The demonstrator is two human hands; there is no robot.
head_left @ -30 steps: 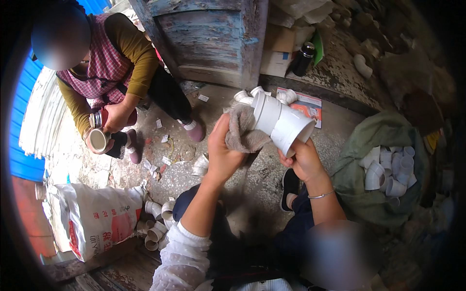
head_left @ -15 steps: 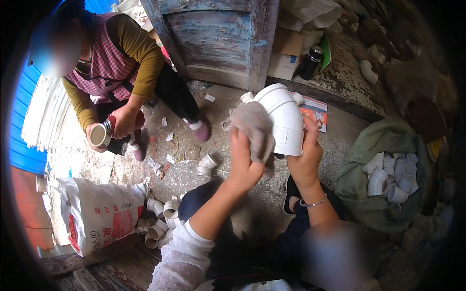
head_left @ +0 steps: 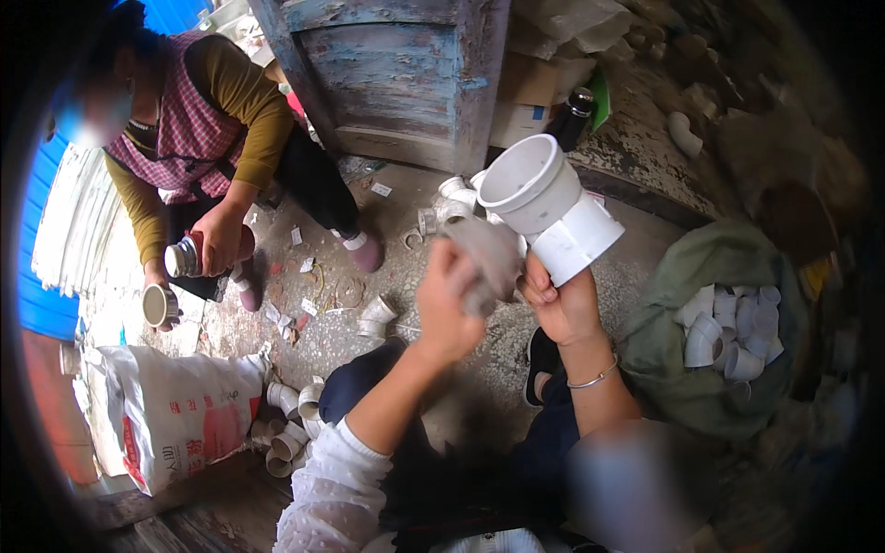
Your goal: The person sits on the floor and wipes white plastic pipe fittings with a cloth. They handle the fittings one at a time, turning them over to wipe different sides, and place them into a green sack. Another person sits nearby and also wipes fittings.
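A large white plastic pipe elbow (head_left: 579, 232) is raised in front of me, its wide round mouth turned up and to the left. My right hand (head_left: 567, 311) grips it from below, near its lower end. Bunched in my left hand (head_left: 446, 304) is a greyish-pink cloth (head_left: 490, 256), close beside the elbow's left side; whether it touches the elbow I cannot tell. That hand is smeared by motion. Several smaller white pipe fittings (head_left: 454, 189) lie on the floor beyond the cloth.
A green sack (head_left: 664, 369) of white fittings stands at right. At left are a white printed bag (head_left: 189, 405) and loose fittings (head_left: 290, 441). Opposite sits a person (head_left: 207, 111) holding a red flask (head_left: 241, 244) and a cup (head_left: 159, 306). A worn door (head_left: 378, 78) stands behind.
The elbow has been turned in my right hand, so its open mouth now shows. My left hand and the cloth have shifted slightly lower. The other person has moved the cup away from the flask.
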